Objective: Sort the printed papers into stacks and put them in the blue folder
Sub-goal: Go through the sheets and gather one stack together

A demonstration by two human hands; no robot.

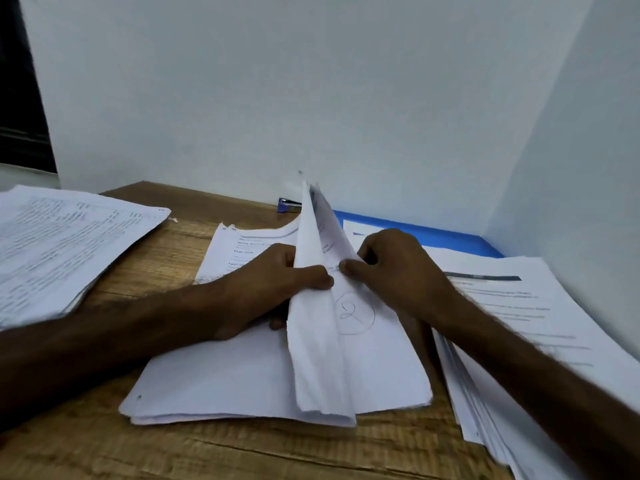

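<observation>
Pinching the raised sheaf of sheets [322, 341] at frame centre, your L hand [277, 282] is clamped on its left side. Your R hand [391, 268] pinches its right side, above a circled 2, thumbs nearly touching. Sheaf stands up off the mid paper stack [225, 382] on the wooden desk [145, 271]. Upper-left stack [62, 244] and right-side stack [519, 306] lie apart. Blue folder [433, 233] sits behind your R hand by the wall, partly under papers.
</observation>
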